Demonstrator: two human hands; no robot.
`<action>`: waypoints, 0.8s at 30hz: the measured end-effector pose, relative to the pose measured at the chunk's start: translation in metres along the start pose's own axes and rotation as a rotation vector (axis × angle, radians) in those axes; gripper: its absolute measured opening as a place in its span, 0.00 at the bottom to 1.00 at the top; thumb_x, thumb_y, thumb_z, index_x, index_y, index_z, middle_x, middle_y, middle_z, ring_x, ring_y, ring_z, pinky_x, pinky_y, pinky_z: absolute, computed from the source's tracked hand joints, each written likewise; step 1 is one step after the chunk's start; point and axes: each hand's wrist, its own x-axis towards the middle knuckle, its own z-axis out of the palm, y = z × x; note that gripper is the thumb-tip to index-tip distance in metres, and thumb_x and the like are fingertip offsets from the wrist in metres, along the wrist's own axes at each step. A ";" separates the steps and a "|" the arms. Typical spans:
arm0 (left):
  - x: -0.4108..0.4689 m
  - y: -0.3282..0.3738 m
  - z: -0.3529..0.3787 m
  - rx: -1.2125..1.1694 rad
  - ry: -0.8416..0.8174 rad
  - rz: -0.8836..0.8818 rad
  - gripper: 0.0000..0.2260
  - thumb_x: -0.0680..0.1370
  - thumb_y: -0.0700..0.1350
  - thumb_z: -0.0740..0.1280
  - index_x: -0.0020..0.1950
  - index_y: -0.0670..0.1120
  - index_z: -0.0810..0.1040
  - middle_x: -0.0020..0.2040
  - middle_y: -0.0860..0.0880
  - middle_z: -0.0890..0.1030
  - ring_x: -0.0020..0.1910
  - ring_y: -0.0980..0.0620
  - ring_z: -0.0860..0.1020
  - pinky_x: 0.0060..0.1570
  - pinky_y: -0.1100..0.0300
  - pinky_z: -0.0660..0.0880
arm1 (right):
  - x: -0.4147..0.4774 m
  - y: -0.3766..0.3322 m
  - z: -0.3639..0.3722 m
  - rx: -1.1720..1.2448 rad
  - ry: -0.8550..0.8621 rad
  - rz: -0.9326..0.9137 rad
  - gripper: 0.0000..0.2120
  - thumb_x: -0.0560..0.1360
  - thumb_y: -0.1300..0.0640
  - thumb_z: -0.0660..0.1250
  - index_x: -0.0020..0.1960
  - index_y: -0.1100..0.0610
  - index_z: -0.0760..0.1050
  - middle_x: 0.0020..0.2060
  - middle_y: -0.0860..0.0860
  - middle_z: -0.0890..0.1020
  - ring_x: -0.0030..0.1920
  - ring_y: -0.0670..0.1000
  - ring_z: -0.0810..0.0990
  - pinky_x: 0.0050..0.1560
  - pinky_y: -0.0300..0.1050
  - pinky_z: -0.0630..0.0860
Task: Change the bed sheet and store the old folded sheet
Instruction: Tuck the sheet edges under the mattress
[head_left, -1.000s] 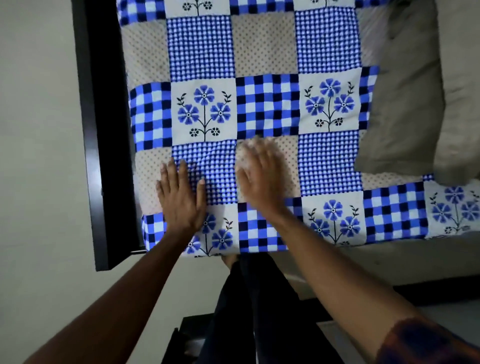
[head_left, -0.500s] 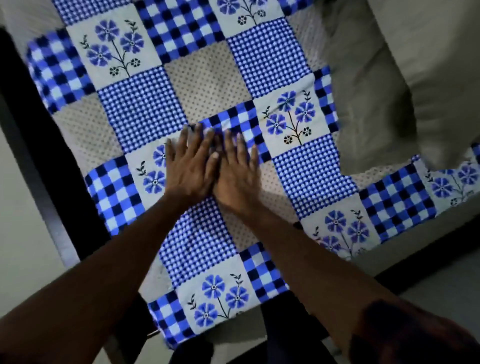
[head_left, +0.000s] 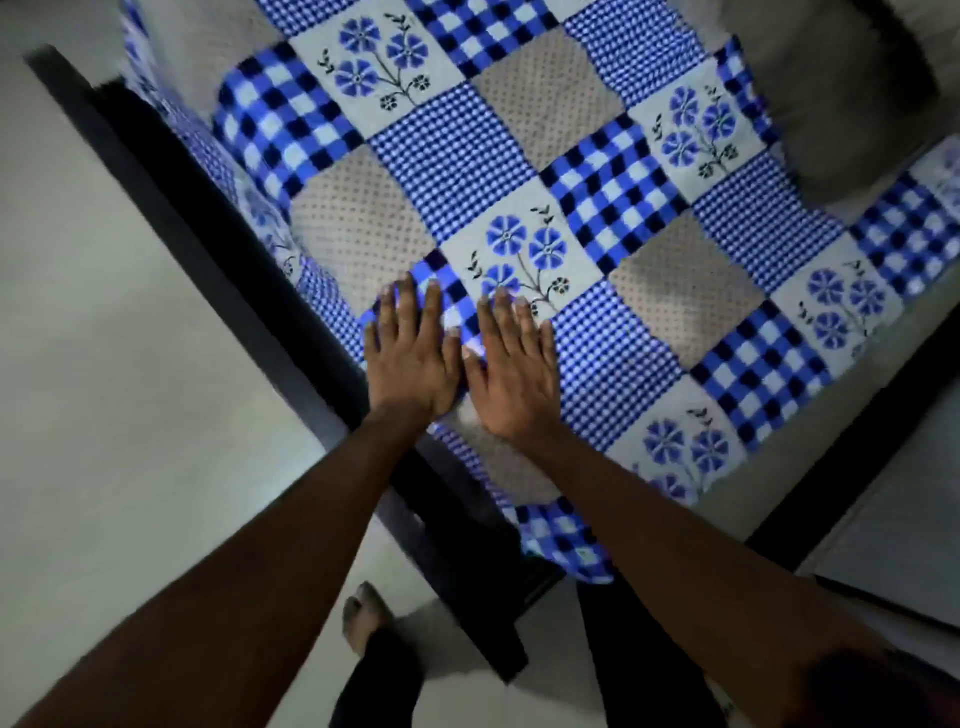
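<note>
The patchwork bed sheet (head_left: 467, 150) was spread over the bed, with the left hand (head_left: 410, 358) and right hand (head_left: 511, 374) pressed flat on it, fingers straight and grasping nothing, near the dark frame (head_left: 208, 249); wrinkles were best swept outward with even pressure.

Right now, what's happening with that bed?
A person leans over the bed and presses both hands flat on the sheet, side by side near its corner. The left hand and the right hand have straight fingers and hold nothing, so this looks like smoothing out wrinkles. The sheet covers the bed, and one corner hangs over the dark frame. A grey pillow lies at the far side.
</note>
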 end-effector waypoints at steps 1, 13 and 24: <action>-0.005 -0.010 -0.003 0.001 -0.062 0.027 0.30 0.83 0.59 0.48 0.83 0.50 0.48 0.83 0.44 0.47 0.81 0.40 0.49 0.76 0.39 0.54 | -0.010 -0.009 0.003 -0.008 0.001 0.005 0.28 0.84 0.42 0.49 0.81 0.52 0.55 0.80 0.50 0.56 0.80 0.52 0.53 0.76 0.60 0.57; -0.063 -0.084 -0.060 -0.300 -0.288 0.126 0.15 0.81 0.48 0.65 0.66 0.48 0.78 0.62 0.44 0.81 0.62 0.43 0.78 0.57 0.53 0.74 | -0.055 -0.009 -0.036 0.343 0.027 0.102 0.21 0.76 0.59 0.67 0.69 0.58 0.76 0.72 0.55 0.73 0.72 0.55 0.68 0.73 0.52 0.65; -0.058 -0.120 -0.101 -0.376 -0.211 0.159 0.10 0.80 0.44 0.66 0.60 0.49 0.82 0.59 0.49 0.82 0.56 0.48 0.79 0.52 0.59 0.73 | -0.040 -0.013 -0.039 0.292 0.021 0.298 0.24 0.81 0.47 0.63 0.75 0.55 0.70 0.77 0.57 0.65 0.78 0.59 0.59 0.76 0.56 0.58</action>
